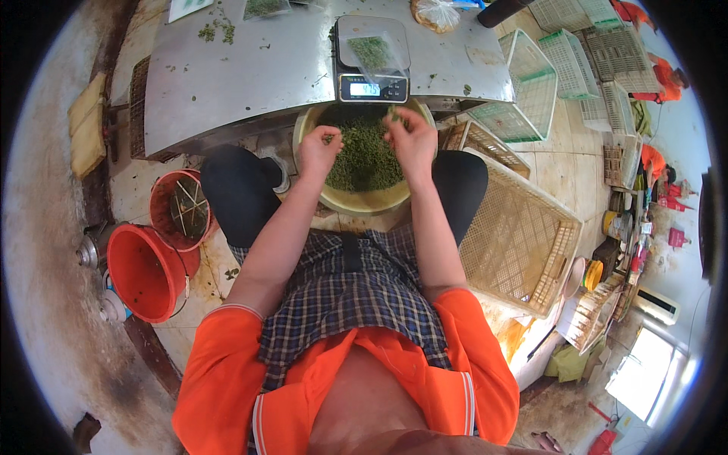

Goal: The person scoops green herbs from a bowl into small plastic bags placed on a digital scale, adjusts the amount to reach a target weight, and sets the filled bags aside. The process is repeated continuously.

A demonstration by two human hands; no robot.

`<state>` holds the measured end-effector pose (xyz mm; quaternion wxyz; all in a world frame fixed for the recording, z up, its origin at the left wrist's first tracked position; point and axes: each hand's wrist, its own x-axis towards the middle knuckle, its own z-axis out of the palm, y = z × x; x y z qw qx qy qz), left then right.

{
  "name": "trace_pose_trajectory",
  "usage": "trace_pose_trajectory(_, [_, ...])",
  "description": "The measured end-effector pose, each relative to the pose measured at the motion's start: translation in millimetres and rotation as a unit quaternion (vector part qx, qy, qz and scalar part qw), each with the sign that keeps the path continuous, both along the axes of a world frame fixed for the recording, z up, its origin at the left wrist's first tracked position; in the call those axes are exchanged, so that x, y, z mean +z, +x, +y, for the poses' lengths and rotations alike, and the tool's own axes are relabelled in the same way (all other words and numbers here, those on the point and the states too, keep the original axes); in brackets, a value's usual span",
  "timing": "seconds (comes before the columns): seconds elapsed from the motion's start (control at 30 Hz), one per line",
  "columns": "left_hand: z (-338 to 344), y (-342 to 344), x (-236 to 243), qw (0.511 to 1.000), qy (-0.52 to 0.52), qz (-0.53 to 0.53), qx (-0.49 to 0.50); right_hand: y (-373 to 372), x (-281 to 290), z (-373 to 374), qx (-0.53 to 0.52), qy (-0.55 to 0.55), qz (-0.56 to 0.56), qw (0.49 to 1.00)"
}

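Note:
A round yellowish basin [369,202] stands between my knees, holding a heap of small green leaves or buds [362,158]. Over its left side is my left hand [318,155], thumb and fingers pinched on a bit of green [328,139]. My right hand [412,145], above the right side, grips a small green sprig [393,114] between thumb and fingertips. Just beyond the basin, at the table's near edge, sits a digital scale [374,88] with a lit display. On its plate lies a clear plastic bag [371,52] of green pieces.
The metal table [235,72] carries scattered green scraps [218,30] and a tied clear bag [435,14]. Two red buckets [144,277] stand at my left. A large plastic crate [516,235] lies at my right, with stacked crates [569,64] farther off. Other people in orange [669,80] are at far right.

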<state>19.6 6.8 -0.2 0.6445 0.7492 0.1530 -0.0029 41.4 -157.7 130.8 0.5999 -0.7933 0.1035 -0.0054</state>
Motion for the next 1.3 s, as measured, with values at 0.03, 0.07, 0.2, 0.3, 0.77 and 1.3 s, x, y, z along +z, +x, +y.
trace_pose_trajectory(0.03, [-5.1, 1.4, 1.1, 0.999, -0.040, -0.007, -0.013, 16.9, 3.3, -0.3, -0.020, -0.028, -0.001, 0.999])
trace_pose_trajectory(0.07, [-10.0, -1.1, -1.9, 0.997, -0.062, 0.001, -0.040, 36.3, -6.5, -1.2, -0.035, -0.079, -0.046, 0.995])
trace_pose_trajectory(0.2, [-20.1, -20.7, 2.8, 0.995, -0.065, 0.058, -0.049, 72.0, -14.4, 7.6, -0.080, -0.195, -0.105, 0.972])
trace_pose_trajectory(0.3, [-18.9, -24.8, -1.4, 0.994, -0.078, 0.052, -0.056, 73.2, -7.2, 15.3, -0.055, -0.094, -0.095, 0.989])
trace_pose_trajectory(0.77, [-23.7, -28.1, -2.0, 0.983, -0.165, 0.047, -0.063, 84.8, -33.1, 29.4, -0.132, -0.323, -0.294, 0.890])
trace_pose_trajectory(1.3, [-16.4, -27.4, 28.6, 0.946, -0.307, 0.075, -0.069, -38.5, -54.4, -7.9, 0.116, -0.034, 0.102, 0.987])
